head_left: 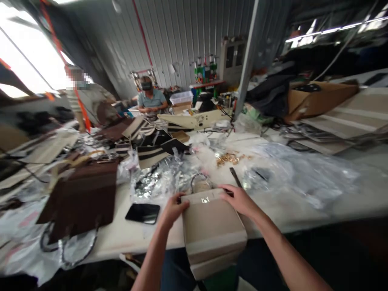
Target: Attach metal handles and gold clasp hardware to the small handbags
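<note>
A beige handbag (212, 230) with a pale band and a small metal clasp rests at the near edge of the white table (133, 234), partly over my lap. My left hand (174, 209) grips its top left corner, fingers curled over the edge. My right hand (238, 199) holds the top right corner, fingers closed on the rim. The bag's round handle (200, 180) stands up just behind my hands.
A black phone (142, 212) lies left of the bag. A dark brown bag (81, 198) sits further left. Clear plastic wrappers (291, 173), gold fittings (227, 158) and striped bags (151, 155) cover the table. Two people work at the far end; cardboard boxes (318, 99) sit right.
</note>
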Motion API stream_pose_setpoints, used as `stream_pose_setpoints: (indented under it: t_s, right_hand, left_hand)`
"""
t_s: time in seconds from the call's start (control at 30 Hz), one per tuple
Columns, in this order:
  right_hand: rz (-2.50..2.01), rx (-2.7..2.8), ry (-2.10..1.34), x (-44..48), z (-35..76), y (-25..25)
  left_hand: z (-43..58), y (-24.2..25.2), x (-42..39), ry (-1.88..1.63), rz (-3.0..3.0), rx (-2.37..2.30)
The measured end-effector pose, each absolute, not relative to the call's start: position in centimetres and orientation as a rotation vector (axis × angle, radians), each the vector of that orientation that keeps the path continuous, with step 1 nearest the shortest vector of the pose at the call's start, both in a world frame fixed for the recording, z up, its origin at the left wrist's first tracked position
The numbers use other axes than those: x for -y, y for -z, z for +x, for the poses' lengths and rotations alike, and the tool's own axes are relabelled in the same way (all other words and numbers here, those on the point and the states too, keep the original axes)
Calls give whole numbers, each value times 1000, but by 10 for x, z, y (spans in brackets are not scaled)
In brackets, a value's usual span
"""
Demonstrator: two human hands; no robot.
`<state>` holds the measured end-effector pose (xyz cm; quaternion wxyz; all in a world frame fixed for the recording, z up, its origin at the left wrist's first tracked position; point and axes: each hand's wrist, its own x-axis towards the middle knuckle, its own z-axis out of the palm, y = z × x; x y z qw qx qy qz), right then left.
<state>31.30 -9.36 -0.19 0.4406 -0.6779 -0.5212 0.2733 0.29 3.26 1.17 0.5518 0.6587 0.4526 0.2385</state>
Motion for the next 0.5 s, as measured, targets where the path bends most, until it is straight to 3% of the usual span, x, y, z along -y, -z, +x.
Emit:
stream_pose_setpoints:
  t_s: [0.5]
  right_hand:
    - [-1715,1257,-817,99,317,0]
  left_hand:
    - [6,-24,-38,-444,1707,-1139]
